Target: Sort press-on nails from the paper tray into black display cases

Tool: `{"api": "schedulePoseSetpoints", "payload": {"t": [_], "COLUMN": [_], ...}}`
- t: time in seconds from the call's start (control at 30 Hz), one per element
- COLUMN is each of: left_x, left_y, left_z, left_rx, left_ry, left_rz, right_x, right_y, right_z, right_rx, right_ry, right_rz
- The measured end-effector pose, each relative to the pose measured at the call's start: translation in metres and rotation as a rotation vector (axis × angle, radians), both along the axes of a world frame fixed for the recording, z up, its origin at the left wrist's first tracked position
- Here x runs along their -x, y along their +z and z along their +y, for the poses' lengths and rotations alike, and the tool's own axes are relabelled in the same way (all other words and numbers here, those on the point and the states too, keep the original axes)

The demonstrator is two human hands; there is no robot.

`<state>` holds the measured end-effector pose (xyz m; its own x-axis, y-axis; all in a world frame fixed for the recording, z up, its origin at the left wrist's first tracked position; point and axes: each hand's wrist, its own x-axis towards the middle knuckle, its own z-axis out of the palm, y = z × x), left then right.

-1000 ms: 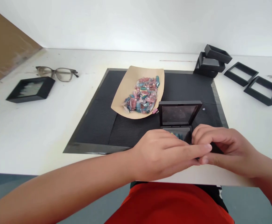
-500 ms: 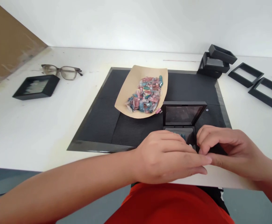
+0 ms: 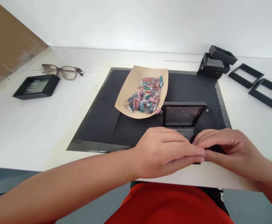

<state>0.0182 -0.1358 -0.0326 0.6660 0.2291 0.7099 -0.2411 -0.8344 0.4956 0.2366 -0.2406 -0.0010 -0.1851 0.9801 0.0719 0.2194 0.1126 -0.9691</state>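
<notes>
Freshly covered: the black case [image 3: 184, 115]

We are watching the case standing open, lid raised, at the near right edge of the dark mat [image 3: 96, 118] on our desk [image 3: 42, 130]. Unlike half a second ago, we are no longer seeing teal pieces in its base: our left hand [image 3: 166, 152] is now covering most of it, fingers reaching straight and close together. Our right hand [image 3: 231, 149] is curling narrowly, its tips meeting the left's; we cannot tell whether either is gripping anything. So we are working out of sight, losing our check on the contents. Beyond, the paper tray [image 3: 124, 96] is holding wrapped bits [image 3: 147, 96], pink and blue-green.
</notes>
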Motion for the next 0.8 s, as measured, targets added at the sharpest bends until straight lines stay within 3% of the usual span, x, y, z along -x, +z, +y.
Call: {"api": "schedulePoseSetpoints", "payload": {"t": [0.23, 0.33, 0.63, 0.8], "left_x": [0.007, 0.014, 0.025, 0.023], "left_y": [0.015, 0.023, 0.030, 0.028], "left_z": [0.013, 0.020, 0.027, 0.027], "left_rx": [-0.051, -0.061, -0.210, -0.217], "left_ry": [0.065, 0.035, -0.014, -0.023], "left_rz": [0.005, 0.033, 0.165, 0.167], "right_x": [-0.004, -0.006, -0.008, -0.004], "right_y": [0.008, 0.008, 0.003, -0.007], "right_z": [0.000, 0.001, -0.003, 0.000], "right_rx": [-0.170, -0.230, -0.292, -0.518], "right_ry": [-0.205, -0.231, -0.076, 0.070], "right_rz": [-0.209, -0.282, -0.438, -0.606]}}
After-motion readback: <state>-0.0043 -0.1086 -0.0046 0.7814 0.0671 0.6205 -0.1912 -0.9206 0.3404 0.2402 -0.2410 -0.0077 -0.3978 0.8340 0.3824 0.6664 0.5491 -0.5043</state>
